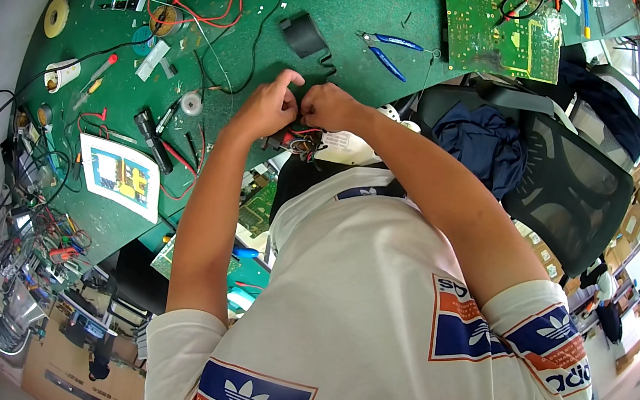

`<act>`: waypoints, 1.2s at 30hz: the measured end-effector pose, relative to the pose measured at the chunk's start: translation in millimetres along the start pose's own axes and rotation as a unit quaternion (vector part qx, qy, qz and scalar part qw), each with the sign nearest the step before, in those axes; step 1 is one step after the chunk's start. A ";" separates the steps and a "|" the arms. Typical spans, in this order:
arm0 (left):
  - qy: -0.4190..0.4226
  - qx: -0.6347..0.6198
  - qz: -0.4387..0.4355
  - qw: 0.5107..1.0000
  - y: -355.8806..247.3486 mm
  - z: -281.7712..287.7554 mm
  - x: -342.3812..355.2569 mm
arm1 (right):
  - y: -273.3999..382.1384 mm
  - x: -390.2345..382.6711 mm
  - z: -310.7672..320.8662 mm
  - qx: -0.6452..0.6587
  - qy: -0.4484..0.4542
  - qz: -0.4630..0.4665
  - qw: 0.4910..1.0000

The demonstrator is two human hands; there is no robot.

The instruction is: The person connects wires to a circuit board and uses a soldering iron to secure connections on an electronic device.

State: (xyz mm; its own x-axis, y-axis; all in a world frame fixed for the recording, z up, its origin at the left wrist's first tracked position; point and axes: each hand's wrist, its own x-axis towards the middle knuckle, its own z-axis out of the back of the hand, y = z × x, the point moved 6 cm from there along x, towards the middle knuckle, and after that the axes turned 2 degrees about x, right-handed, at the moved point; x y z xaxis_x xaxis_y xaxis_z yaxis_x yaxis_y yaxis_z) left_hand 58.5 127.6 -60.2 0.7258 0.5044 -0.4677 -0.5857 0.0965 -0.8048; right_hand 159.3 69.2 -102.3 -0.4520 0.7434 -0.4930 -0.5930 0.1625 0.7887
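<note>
My left hand [269,106] and my right hand [328,107] meet close to my body at the green table's near edge. The fingers of both are bent inward and pinched; what lies between them is too small or hidden to make out. On the left hand the index finger arches up. Just below the fingers is a bundle of coloured wires [305,143], against a white housing [349,148] with a printed label. A black crinkled cord [327,64] runs from a flat black rectangular piece [303,35] down to behind my hands.
Blue-handled cutters [394,43] and a green circuit board [501,30] lie farther right. Leftward are red test leads [230,0], a solder spool [164,19], a black flashlight [153,140] and a printed sheet [119,177]. An office chair [570,188] stands at the right.
</note>
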 end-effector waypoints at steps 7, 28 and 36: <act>0.008 0.050 0.028 0.998 4.6 8.0 -3.2 | -4.7 2.3 -3.0 -0.018 0.013 -0.032 0.999; 0.075 0.111 0.048 0.990 7.4 -2.4 3.9 | -6.7 -1.9 3.3 0.105 -0.036 -0.047 0.993; 0.054 0.105 0.016 0.993 3.7 -1.0 1.0 | 0.4 2.4 2.3 0.034 -0.023 0.007 0.999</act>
State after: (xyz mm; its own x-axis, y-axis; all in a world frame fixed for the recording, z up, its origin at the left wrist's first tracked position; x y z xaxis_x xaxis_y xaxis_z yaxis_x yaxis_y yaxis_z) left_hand 57.4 127.6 -63.9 0.7330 0.4161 -0.5381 -0.6636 0.2638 -0.7000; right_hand 159.5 72.5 -102.4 -0.4276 0.7747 -0.4659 -0.5397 0.1946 0.8191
